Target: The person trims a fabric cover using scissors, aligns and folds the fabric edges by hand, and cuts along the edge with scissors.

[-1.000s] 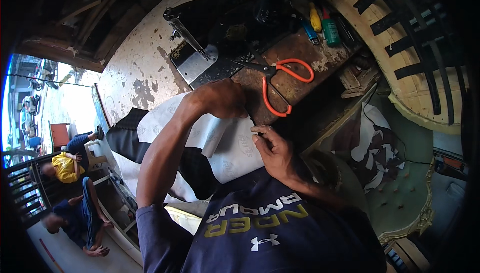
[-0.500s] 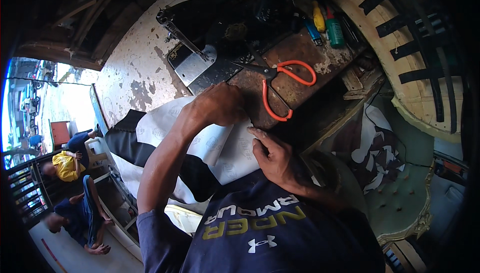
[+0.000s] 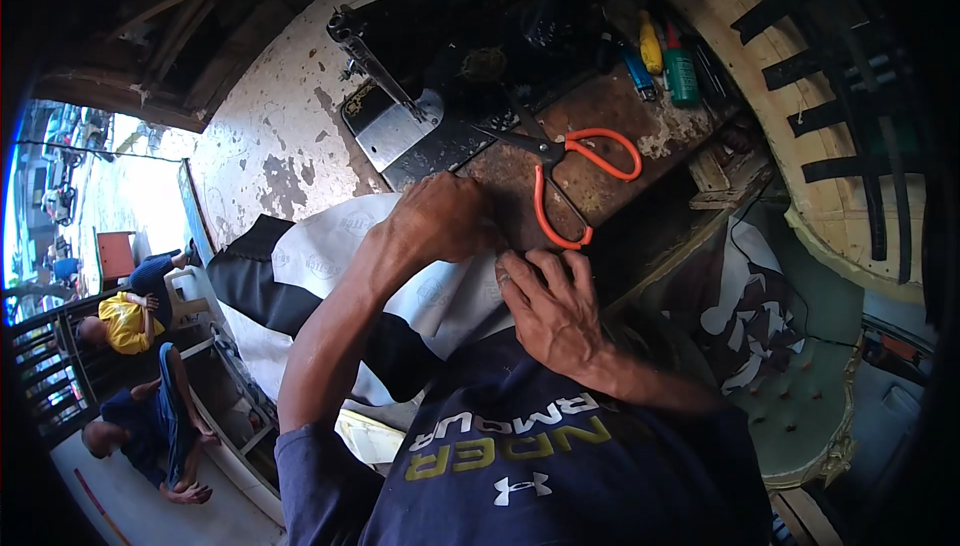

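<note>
A sheet of black material with a white printed backing [image 3: 340,236] lies over the front edge of the table and down across my lap. My left hand [image 3: 450,218] is closed on its upper edge, knuckles up and fingertips hidden. Close beside it, my right hand [image 3: 555,308] has its fingers bent and pressed at the sheet's right edge; the exact grip is partly hidden. Just beyond both hands, scissors [image 3: 550,153] with orange handles rest partly spread on the worn brown tabletop [image 3: 500,176].
A black sewing machine [image 3: 480,61] stands behind the scissors. A green bottle [image 3: 682,78], a yellow-handled tool [image 3: 650,46] and a blue lighter [image 3: 638,76] lie at its right. A strapped wooden frame [image 3: 800,76] and fabric scraps [image 3: 750,316] are further right. Two people sit at left.
My right hand has shifted up and turned, its fingers now bent beside my left hand instead of pointing along the sheet. The left hand stays at the sheet's edge. The view has shifted slightly.
</note>
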Tool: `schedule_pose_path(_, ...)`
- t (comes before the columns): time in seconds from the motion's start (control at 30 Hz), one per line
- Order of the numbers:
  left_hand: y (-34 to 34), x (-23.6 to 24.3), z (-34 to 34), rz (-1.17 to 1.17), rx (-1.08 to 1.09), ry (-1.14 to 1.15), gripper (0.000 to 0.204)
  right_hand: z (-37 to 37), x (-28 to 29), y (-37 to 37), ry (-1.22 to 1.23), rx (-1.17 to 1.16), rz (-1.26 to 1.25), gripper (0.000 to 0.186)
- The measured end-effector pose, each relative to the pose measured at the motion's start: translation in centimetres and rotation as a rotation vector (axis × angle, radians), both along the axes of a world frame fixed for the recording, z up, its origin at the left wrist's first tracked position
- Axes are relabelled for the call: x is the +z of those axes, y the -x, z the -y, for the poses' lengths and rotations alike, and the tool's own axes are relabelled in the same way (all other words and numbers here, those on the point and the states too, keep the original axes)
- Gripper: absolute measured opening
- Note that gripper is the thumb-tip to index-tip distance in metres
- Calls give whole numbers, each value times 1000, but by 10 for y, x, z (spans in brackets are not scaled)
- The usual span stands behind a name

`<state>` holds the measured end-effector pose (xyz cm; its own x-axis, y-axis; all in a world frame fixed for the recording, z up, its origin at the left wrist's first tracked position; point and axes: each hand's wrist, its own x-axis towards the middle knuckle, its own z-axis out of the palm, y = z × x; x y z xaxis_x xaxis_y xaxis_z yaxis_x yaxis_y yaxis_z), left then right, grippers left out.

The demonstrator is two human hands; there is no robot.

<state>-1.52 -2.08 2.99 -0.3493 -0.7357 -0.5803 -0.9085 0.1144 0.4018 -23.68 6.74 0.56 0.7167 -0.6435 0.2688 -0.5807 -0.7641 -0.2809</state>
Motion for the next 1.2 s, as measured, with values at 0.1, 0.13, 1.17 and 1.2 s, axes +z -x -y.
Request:
schedule_pose_path(0.1, -10, 7, -2, -120, 24, 18, 27, 1, 5, 0, -10, 7, -25, 27)
schedule_pose_path(0.13, -17, 5, -3, -123, 24, 17, 27, 3, 5, 0, -11, 8, -27, 27)
schedule_pose_path(1.17, -32, -1, -50, -54, 492, 409, 18, 40, 18, -38, -108, -45, -29, 37)
schedule_pose_path(1.2, -33, 3, -51, -24, 512, 371, 18, 42, 19, -37, -112, -10, -67, 31)
